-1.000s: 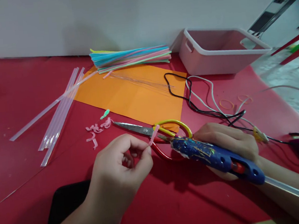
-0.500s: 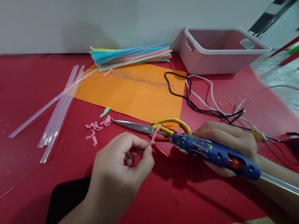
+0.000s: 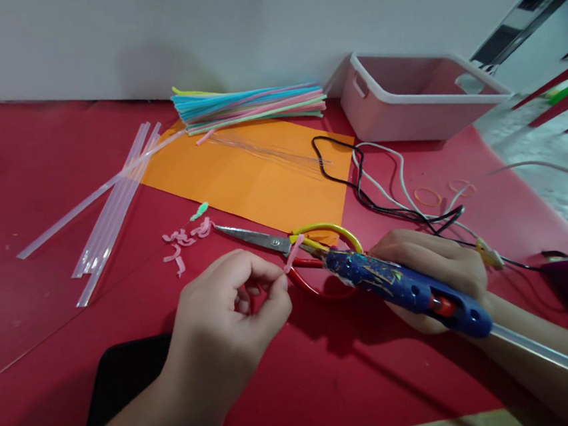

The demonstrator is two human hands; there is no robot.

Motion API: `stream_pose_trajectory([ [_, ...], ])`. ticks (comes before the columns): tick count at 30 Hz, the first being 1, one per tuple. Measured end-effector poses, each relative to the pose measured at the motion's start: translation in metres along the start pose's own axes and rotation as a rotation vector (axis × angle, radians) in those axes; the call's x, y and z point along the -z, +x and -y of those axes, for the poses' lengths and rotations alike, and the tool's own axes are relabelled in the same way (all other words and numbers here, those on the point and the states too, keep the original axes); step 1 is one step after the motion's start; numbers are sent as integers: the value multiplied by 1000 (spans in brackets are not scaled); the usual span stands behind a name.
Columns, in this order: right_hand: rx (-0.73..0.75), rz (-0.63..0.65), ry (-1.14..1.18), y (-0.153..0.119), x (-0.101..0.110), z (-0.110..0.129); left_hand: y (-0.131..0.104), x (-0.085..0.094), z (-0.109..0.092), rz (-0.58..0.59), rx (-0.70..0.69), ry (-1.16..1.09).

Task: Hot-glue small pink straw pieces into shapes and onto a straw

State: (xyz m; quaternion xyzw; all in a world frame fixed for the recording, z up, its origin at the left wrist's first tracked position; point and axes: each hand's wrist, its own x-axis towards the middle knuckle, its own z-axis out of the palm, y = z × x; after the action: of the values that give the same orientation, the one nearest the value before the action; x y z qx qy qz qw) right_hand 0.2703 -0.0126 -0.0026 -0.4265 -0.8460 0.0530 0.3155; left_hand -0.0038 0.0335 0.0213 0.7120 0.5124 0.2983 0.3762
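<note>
My left hand [image 3: 236, 318] pinches a short pink fuzzy piece [image 3: 294, 253] between thumb and forefinger. My right hand [image 3: 433, 272] is wrapped round a blue glue gun [image 3: 406, 288], with a clear glue stick [image 3: 554, 358] sticking out of its back end. The gun's nozzle is close to the pink piece; whether they touch I cannot tell. Behind both lie scissors [image 3: 261, 237] with one yellow and one red handle loop. Small curled pink pieces [image 3: 180, 237] and a green one [image 3: 199, 212] rest left of the scissors' tips.
Clear glue sticks [image 3: 109, 223] lie at the left. Colourful pipe cleaners [image 3: 248, 106] rest by an orange sheet [image 3: 255, 175]. A pink basket [image 3: 405, 117], black and white cables [image 3: 389, 209] and rubber bands [image 3: 428, 197] are at the right. A black object [image 3: 124, 382] lies beside my left forearm.
Almost nothing differs. Both hands keep their holds, and the glue gun has shifted very slightly up and left in the view.
</note>
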Motion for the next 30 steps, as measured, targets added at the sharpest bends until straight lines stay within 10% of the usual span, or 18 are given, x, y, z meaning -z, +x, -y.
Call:
stream_pose_trajectory([
  [16,-88,-195,-15,-7,-2,-3,3,2,-2,95,161,-171],
  [30,67,-38,-40,6,2,1,7,4,-6,241,262,-537],
])
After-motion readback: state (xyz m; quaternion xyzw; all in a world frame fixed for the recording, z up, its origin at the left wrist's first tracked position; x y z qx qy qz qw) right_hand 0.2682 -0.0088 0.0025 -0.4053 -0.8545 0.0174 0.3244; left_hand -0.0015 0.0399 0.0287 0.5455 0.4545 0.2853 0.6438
